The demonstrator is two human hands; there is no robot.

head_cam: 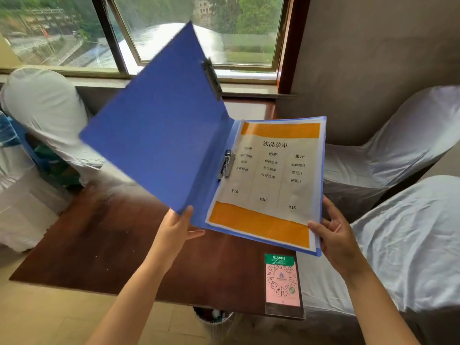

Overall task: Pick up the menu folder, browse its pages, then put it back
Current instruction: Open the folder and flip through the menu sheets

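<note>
A blue menu folder (159, 135) is held open in the air above a dark wooden table (99, 245). Its front cover is swung up and to the left, slightly blurred. A menu page (268, 175) with orange bands and printed drink prices lies on the right half, under a metal clip. My left hand (176, 232) grips the lower edge of the open cover near the spine. At the folder's lower right corner, my right hand (336, 235) holds the folder, thumb on the page corner.
A QR code card (282, 282) lies flat near the table's front right edge. White-covered chairs stand at the left (44, 115) and right (388, 150), another at the near right. A window runs behind the table. A bin (211, 317) sits under the table's front edge.
</note>
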